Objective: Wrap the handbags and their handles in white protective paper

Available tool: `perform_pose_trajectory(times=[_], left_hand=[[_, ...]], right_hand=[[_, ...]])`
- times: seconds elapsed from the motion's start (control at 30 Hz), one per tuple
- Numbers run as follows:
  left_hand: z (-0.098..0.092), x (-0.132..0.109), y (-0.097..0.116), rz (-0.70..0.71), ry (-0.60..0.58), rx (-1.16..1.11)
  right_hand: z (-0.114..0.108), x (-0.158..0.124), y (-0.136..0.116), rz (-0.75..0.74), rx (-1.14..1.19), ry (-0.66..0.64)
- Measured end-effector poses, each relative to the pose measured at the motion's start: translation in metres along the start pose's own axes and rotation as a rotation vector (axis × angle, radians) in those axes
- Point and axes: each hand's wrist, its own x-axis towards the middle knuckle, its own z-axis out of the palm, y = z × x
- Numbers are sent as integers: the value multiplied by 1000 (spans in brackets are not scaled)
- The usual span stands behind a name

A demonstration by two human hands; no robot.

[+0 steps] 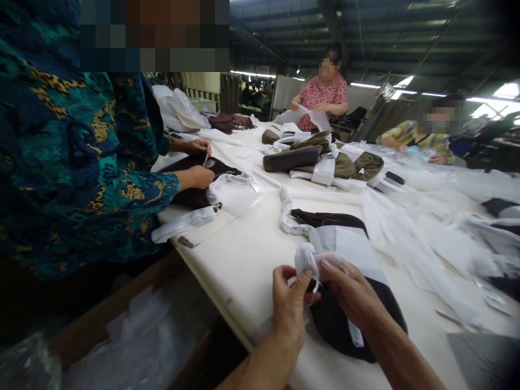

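Left hand (pixel 289 304), right hand (pixel 352 290): fingers closed, both pinching white wrapping (pixel 305 260) over dark bag (pixel 335 336) lying on bench (pixel 235 249).

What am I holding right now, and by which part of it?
Bunched white wrapping: left hand pinches its lower end, right hand its right side; what's inside can't be told.

bag (pixel 390 295) at four o'clock was black, its wrap (pixel 349 246) white, sleeve (pixel 142 188) at nine gold-patterned teal and navy
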Motion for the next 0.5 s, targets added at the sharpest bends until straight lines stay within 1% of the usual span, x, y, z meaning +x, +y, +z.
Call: perform_pose_trajectory(times=[0.03,0.07,0.13,0.17,0.2,0.27,0.33,0.37,0.43,0.5], left_hand=[[0,0,-1,-37,19,-59],[0,1,-2,-80,5,-103],[-2,0,-2,-139,-77,-143],[-3,-1,-1,-141,-114,-142],[-4,-3,0,-125,-133,-134],[-6,-7,3,-64,-121,-128],[-7,-10,4,-8,-104,-136],[-8,-11,4,13,-106,-137],[-8,-11,4,38,-106,-130],[-8,-8,6,40,-110,-115]], right_hand=[[1,0,0,18,45,1],[2,0,0,29,73,2],[3,-1,0,26,51,3],[2,-3,0,9,-14,3],[0,-5,1,-20,-118,4],[-8,-9,5,-99,-416,16],[-22,-13,13,-208,-728,49],[-30,-14,18,-270,-850,42],[-43,-15,30,-396,-1018,-50],[-47,-17,40,-475,-1094,-155]])
